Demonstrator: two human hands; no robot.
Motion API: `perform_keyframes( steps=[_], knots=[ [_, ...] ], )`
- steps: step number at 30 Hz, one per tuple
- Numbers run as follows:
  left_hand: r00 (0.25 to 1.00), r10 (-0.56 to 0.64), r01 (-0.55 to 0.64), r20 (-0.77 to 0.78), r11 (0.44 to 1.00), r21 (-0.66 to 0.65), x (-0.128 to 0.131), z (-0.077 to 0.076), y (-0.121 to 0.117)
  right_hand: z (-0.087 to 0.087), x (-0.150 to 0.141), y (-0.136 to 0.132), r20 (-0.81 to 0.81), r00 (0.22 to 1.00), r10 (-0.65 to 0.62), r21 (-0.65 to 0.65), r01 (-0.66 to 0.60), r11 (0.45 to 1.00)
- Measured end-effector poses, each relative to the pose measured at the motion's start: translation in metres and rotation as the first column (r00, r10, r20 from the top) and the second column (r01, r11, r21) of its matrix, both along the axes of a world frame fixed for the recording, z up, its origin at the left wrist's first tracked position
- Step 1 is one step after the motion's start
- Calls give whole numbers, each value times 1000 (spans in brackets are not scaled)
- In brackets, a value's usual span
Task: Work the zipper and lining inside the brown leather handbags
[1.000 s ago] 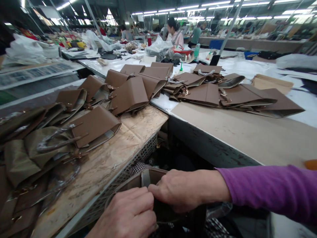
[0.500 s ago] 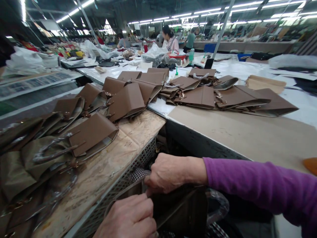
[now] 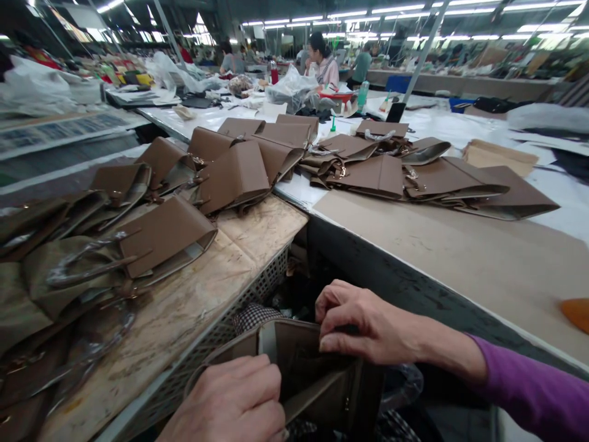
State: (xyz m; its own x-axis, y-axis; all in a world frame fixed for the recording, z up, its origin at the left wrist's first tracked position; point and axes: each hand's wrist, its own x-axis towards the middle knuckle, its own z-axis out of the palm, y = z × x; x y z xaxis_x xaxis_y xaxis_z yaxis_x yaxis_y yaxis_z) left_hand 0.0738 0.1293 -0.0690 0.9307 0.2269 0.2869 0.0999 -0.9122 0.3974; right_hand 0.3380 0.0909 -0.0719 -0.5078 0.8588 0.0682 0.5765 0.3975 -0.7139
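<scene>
A brown handbag (image 3: 317, 371) sits in front of me with its mouth facing up and its dark inside showing. My left hand (image 3: 234, 393) is closed on the near left part of its rim, fingertips partly hidden. On the far right of the rim, my right hand (image 3: 363, 322) has its fingers curled over the edge with the thumb on the inner side. A pale strip (image 3: 267, 342) shows at the bag's corner between the hands. Beside the bag, a clear-wrapped handle (image 3: 405, 387) hangs to the right. Black-and-white checked cloth (image 3: 255, 318) lies just behind it.
Several brown bags (image 3: 168, 233) with plastic-wrapped handles lie on the worn left table (image 3: 239, 245). More brown bags (image 3: 368, 177) are piled on the right table (image 3: 427, 233). A perforated plastic crate wall (image 3: 262, 285) borders the gap. A co-worker (image 3: 327, 70) sits farther back.
My right hand has moved right along the rim, away from my left hand, and the bag's mouth shows wider. The left hand stays nearly in place. The view has shifted slightly.
</scene>
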Motion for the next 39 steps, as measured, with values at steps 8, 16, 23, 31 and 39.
perform_keyframes(
  steps=[8,16,23,31,39],
  knots=[
    [998,4,-6,-66,1000,-30,11,7,-3,-12,-47,15,336,939,69,214,-147,966],
    [995,-3,0,-104,999,-32,0,6,-1,-44,-58,29,320,936,146,153,-203,967],
    [998,4,-5,-67,1000,-12,12,7,-2,-35,-70,28,264,903,340,155,-387,909],
    [987,-13,9,-162,1000,-26,-2,4,5,-15,-54,67,-502,865,10,-340,-208,917],
    [980,119,-125,-158,992,-27,-6,-4,6,-15,7,-1,-549,740,-388,-488,93,868]
  ],
)
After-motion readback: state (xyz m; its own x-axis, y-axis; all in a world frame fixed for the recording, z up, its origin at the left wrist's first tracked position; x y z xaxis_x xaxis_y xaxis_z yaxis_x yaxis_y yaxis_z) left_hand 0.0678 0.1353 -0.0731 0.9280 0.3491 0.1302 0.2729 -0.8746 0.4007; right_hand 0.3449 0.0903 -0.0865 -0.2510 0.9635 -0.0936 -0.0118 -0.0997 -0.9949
